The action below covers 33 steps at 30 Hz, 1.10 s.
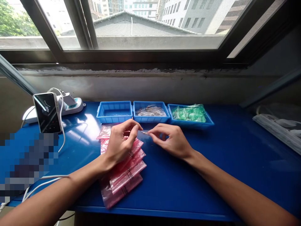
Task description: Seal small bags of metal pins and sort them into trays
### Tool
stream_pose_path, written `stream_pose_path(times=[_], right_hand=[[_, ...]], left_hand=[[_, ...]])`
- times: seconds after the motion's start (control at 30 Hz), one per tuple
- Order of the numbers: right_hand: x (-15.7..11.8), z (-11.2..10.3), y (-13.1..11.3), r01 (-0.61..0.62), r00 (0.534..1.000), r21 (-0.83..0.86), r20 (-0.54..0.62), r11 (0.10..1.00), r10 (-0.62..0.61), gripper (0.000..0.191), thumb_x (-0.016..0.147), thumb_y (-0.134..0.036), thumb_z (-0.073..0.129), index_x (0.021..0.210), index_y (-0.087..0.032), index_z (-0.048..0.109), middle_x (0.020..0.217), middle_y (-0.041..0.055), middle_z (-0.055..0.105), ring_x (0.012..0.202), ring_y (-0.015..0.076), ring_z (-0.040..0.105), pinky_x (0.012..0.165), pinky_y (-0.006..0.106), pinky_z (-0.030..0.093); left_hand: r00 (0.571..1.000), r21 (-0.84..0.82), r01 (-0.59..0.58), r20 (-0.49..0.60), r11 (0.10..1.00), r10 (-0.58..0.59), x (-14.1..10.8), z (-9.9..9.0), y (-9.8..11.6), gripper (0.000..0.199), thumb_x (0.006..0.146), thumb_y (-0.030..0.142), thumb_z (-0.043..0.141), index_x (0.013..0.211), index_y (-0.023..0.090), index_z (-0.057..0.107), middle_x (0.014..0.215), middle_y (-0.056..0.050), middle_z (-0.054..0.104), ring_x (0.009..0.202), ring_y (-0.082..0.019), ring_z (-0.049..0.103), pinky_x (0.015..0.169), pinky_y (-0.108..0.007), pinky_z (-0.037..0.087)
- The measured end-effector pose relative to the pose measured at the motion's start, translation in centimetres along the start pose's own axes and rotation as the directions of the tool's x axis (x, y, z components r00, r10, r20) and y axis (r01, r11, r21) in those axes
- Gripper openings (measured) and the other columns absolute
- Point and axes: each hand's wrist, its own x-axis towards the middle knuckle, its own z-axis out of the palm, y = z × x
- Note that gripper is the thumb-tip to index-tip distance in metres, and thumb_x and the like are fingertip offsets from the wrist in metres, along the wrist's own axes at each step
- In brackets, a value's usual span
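My left hand (122,138) is closed in a pinch above the left part of the pink bags. Opposite it, my right hand (170,138) pinches the end of a small thin pale piece (144,132). This piece spans the gap between both sets of fingertips; it is too small to name its kind. Several pink plastic bags (128,179) with dark printed marks lie overlapping in a fanned stack under and below my left hand, which hides part of them.
Along the back stand a blue bin (114,119) at left, a blue bin (151,119) with silvery thin pieces (151,110), and a tilted blue bin (207,124) with green bags (190,113). A phone (47,113) leans by a power strip (72,108); white cables (61,125) run at left.
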Motion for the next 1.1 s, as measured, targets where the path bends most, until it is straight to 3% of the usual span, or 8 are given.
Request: stream_pose_path(times=[0.07,0.13,0.27,0.43,0.6,0.9,1.0,1.1], right_hand=[[0.1,-0.2,-0.3,-0.16,0.986,0.293,-0.001,0.943,0.168,0.024,0.094,-0.035,0.07,0.093,-0.015,0.082,0.077,0.0046,0.072,0.055,0.0122,0.058,0.049,0.025,0.046],[0.2,-0.3,-0.5,-0.28,0.957,0.502,0.079,0.818,0.279,0.03,0.092,-0.043,0.072,0.095,-0.015,0.082,0.065,0.0004,0.064,0.048,0.0099,0.05,0.043,0.023,0.041],[0.2,-0.4,-0.8,-0.362,0.929,0.647,0.193,0.671,0.315,0.034,0.089,-0.047,0.075,0.095,-0.015,0.083,0.058,-0.0023,0.056,0.046,0.0084,0.047,0.042,0.021,0.038],[0.0,-0.3,-1.1,-0.328,0.943,0.632,0.17,0.702,0.287,0.031,0.09,-0.043,0.075,0.099,-0.015,0.083,0.059,-0.0017,0.06,0.044,0.0076,0.048,0.046,0.022,0.043],[-0.2,-0.2,-1.2,-0.276,0.954,0.584,0.068,0.763,0.292,0.024,0.086,-0.038,0.079,0.092,-0.015,0.084,0.06,-0.0001,0.062,0.049,0.0094,0.051,0.041,0.019,0.041],[-0.1,-0.3,-1.3,-0.215,0.97,0.51,0.015,0.833,0.241,0.02,0.086,-0.037,0.08,0.088,-0.018,0.086,0.071,0.0022,0.069,0.051,0.0082,0.052,0.044,0.019,0.043],[-0.2,-0.3,-1.4,-0.199,0.968,0.477,-0.037,0.856,0.246,0.018,0.087,-0.035,0.079,0.086,-0.018,0.086,0.067,0.0016,0.068,0.049,0.0074,0.05,0.042,0.018,0.041],[-0.2,-0.2,-1.5,-0.229,0.959,0.523,-0.021,0.821,0.281,0.019,0.085,-0.035,0.082,0.089,-0.018,0.087,0.057,0.0007,0.067,0.045,0.0081,0.052,0.039,0.018,0.041]], left_hand=[[1.0,-0.022,0.021,-0.014,1.0,-0.022,0.1,0.0,-0.1,0.021,0.1,0.033,0.058,0.097,0.016,0.068,0.089,-0.004,0.067,0.069,-0.014,0.059,0.055,-0.021,0.043],[0.999,-0.031,0.035,0.013,0.999,-0.035,0.2,0.1,-0.3,0.024,0.099,0.037,0.062,0.108,0.016,0.069,0.096,-0.006,0.069,0.074,-0.016,0.063,0.058,-0.023,0.048],[0.995,-0.01,0.023,0.101,1.0,-0.022,0.3,0.1,-0.6,0.021,0.098,0.036,0.067,0.095,0.016,0.074,0.092,-0.006,0.073,0.08,-0.018,0.067,0.065,-0.025,0.052],[0.995,-0.037,0.042,0.09,0.998,-0.039,0.4,0.1,-0.7,0.023,0.097,0.034,0.069,0.084,0.015,0.072,0.082,-0.004,0.072,0.072,-0.016,0.065,0.061,-0.023,0.049],[0.992,-0.036,0.059,0.113,0.998,-0.055,0.4,0.1,-0.6,0.022,0.097,0.033,0.069,0.084,0.015,0.073,0.081,-0.004,0.071,0.072,-0.015,0.064,0.063,-0.023,0.05],[0.995,-0.018,0.048,0.094,0.999,-0.046,0.4,0.2,-0.7,0.019,0.096,0.029,0.069,0.085,0.014,0.071,0.075,-0.001,0.067,0.064,-0.011,0.057,0.057,-0.021,0.044],[0.996,0.001,0.043,0.081,0.999,-0.043,0.4,0.2,-0.7,0.019,0.097,0.029,0.069,0.085,0.014,0.07,0.068,0.002,0.062,0.057,-0.009,0.051,0.053,-0.021,0.04],[0.996,-0.004,0.043,0.083,0.999,-0.042,0.3,0.2,-0.6,0.019,0.097,0.03,0.069,0.086,0.014,0.07,0.062,0.004,0.058,0.052,-0.008,0.048,0.05,-0.02,0.037]])
